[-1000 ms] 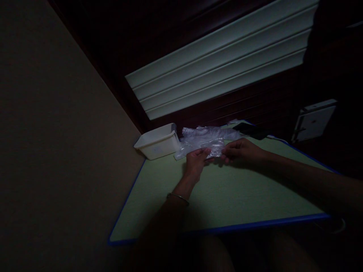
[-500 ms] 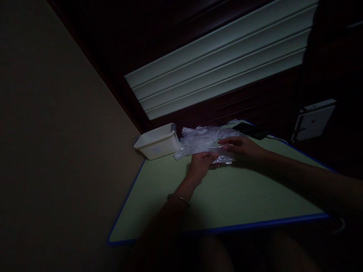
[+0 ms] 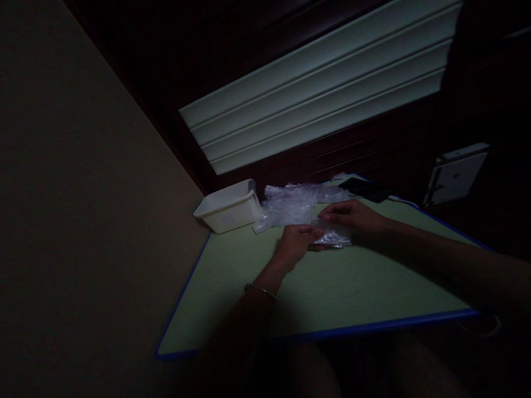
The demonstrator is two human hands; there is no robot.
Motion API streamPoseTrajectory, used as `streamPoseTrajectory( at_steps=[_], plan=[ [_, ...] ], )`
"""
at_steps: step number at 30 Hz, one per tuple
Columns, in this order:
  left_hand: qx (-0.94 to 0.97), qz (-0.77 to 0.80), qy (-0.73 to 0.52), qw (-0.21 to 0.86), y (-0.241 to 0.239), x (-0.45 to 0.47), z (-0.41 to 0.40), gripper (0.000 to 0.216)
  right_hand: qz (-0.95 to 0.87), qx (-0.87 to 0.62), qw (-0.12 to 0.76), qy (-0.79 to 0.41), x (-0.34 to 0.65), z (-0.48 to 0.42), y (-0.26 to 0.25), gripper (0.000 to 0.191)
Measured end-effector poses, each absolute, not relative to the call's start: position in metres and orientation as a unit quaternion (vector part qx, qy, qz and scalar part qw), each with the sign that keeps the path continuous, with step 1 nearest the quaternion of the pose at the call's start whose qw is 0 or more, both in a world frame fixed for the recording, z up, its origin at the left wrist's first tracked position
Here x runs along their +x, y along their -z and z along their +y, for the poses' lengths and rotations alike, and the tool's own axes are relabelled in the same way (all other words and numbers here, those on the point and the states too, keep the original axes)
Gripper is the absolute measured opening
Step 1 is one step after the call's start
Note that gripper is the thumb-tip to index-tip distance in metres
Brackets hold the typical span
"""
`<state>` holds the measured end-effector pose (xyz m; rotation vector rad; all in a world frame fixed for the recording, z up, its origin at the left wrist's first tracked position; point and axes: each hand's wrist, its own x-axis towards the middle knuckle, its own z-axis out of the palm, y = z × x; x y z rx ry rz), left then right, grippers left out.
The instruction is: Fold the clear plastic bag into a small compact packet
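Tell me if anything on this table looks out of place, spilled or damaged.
The plastic heap beside the bin looks untidy: it lies crumpled, with uneven edges spread over the table. Nothing looks plainly spilled or damaged, though the dim light hides detail.

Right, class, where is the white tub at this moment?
In the head view, the white tub sits left of centre, at the far left corner of the green table, just left of the clear plastic heap.
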<state>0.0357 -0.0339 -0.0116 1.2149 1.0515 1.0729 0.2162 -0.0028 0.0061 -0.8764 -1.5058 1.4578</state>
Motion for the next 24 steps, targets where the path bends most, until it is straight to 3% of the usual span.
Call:
streamPoseTrajectory(
  at_steps=[3, 11, 18, 24],
  plan=[
    [0.522, 0.439, -0.444, 0.582, 0.012, 0.036, -0.034, 0.036, -0.660, -0.339, 0.364, -0.562, 0.217, -0.001, -0.003, 0.033],
    [0.509, 0.442, -0.453, 0.583, 0.008, 0.035, -0.035, 0.035, -0.536, -0.350, 0.473, -0.605, 0.216, 0.005, -0.001, 0.034],
    [0.482, 0.444, -0.538, 0.531, 0.001, 0.028, -0.033, 0.034, -0.594, -0.342, 0.365, -0.630, 0.218, 0.001, -0.002, 0.037],
    [0.477, 0.441, -0.548, 0.526, 0.001, 0.028, -0.032, 0.034, -0.576, -0.318, 0.378, -0.651, 0.217, 0.000, 0.003, 0.034]
  ],
)
